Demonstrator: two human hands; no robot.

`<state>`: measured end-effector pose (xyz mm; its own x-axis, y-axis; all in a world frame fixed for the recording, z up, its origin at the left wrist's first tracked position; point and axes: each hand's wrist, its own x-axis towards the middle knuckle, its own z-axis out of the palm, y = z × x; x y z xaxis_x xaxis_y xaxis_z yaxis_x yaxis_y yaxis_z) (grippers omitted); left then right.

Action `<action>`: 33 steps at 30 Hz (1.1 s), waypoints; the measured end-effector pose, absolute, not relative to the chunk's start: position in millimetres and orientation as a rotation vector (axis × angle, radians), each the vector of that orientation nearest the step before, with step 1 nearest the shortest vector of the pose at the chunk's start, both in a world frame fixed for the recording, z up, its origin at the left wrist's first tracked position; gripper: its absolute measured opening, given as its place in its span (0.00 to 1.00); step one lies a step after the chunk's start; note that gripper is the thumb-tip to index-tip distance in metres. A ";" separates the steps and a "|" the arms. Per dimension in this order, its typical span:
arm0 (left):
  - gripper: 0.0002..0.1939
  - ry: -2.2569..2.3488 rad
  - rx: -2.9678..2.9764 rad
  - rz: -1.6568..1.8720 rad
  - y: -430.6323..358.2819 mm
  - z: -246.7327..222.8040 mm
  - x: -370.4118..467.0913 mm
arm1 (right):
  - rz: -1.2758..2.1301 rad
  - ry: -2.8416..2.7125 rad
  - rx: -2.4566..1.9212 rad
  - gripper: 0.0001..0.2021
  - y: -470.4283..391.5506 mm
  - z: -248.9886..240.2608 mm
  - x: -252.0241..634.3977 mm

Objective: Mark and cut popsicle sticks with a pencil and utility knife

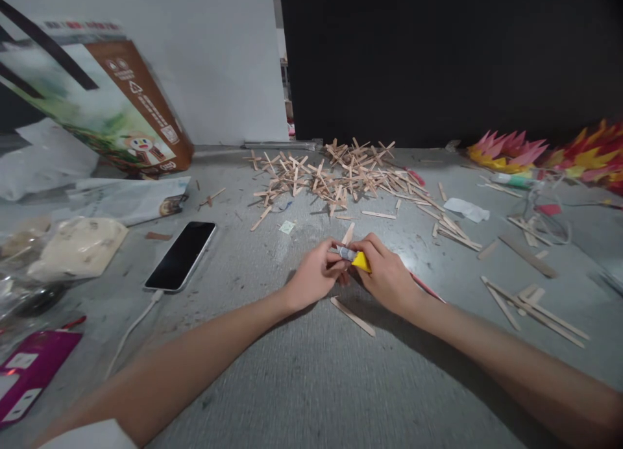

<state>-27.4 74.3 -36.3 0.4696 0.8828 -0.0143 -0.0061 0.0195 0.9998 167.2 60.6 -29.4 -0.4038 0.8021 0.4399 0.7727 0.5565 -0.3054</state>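
Note:
In the middle of the table my two hands meet. My right hand (387, 274) is closed round a yellow utility knife (361, 261), its greyish blade end pointing left toward my other hand. My left hand (314, 274) pinches a wooden craft stick (348, 233), whose far end sticks up between the hands. The blade end lies across the stick near my left fingers; whether it touches is hidden. Just below the hands lies a loose craft stick (353, 316). A thin red rod (428, 288) shows beside my right wrist, partly covered by it.
Beyond the hands spreads a pile of crossed craft sticks (335, 173). More loose sticks (535, 309) lie at right. A phone (181, 255) with a white cable (130, 329) and a paper bag (141, 105) stand left. Pink and yellow paper flowers (506, 154) sit far right.

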 end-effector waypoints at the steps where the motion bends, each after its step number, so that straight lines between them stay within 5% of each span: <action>1: 0.15 0.842 1.343 0.852 75.4 -35.2 -27.3 | 0.080 -2.237 -1.274 0.10 61.2 -30.9 167.6; 13: 0.24 0.551 0.862 0.751 86.8 -20.2 -35.2 | 0.520 -1.829 -1.197 0.07 65.9 -12.9 164.7; 33: 0.20 0.488 0.972 0.739 78.9 -33.8 -27.7 | 0.367 -1.889 -1.106 0.03 52.7 -23.4 160.1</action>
<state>-27.7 78.9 -33.8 0.6612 0.7487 -0.0488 -0.3389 0.3560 0.8709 160.1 52.7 -23.4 -0.2062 0.8123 0.5456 0.5486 0.5577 -0.6229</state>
